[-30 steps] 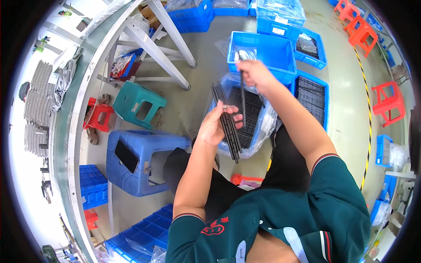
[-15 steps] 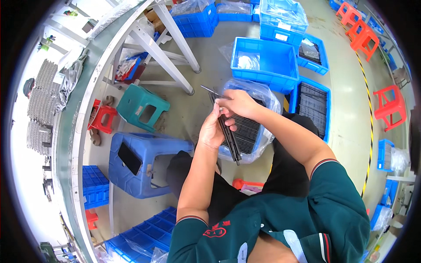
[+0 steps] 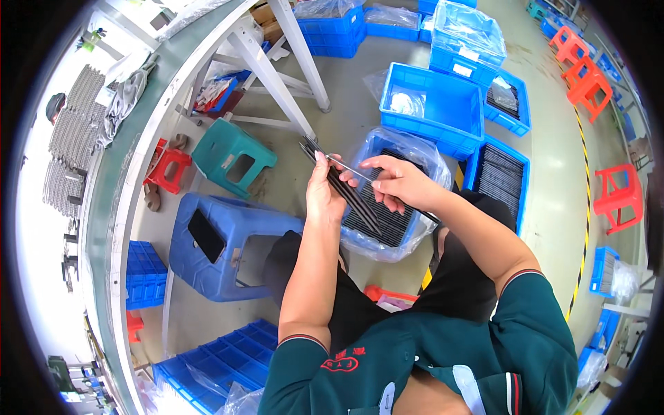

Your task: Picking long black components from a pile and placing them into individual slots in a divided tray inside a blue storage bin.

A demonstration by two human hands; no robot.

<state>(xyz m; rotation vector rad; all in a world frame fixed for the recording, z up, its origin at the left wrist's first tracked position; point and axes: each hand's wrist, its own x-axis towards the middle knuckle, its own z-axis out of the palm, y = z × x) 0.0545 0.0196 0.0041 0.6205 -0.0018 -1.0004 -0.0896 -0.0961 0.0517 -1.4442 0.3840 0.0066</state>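
My left hand is closed around a small bundle of long, thin black strips, which slant from upper left to lower right. My right hand is just right of it, with thumb and forefinger pinching the end of a thin, greyish rod; its other fingers are loosely curled. The rod's far end reaches the left hand's fingers, and its exact kind is unclear. Below both hands, between my knees, stands a blue crate lined with clear plastic, holding many similar black strips in rows.
On the left, a blue stool carries a black phone, with a green stool beyond it. An open blue crate and a crate of dark strips stand ahead right. A long workbench runs along the left.
My right hand has drawn back to the right from the bundle, its fingers now spread more, with the rod's tilt now clearer. The left hand shifted slightly left, and the whole view has shifted.
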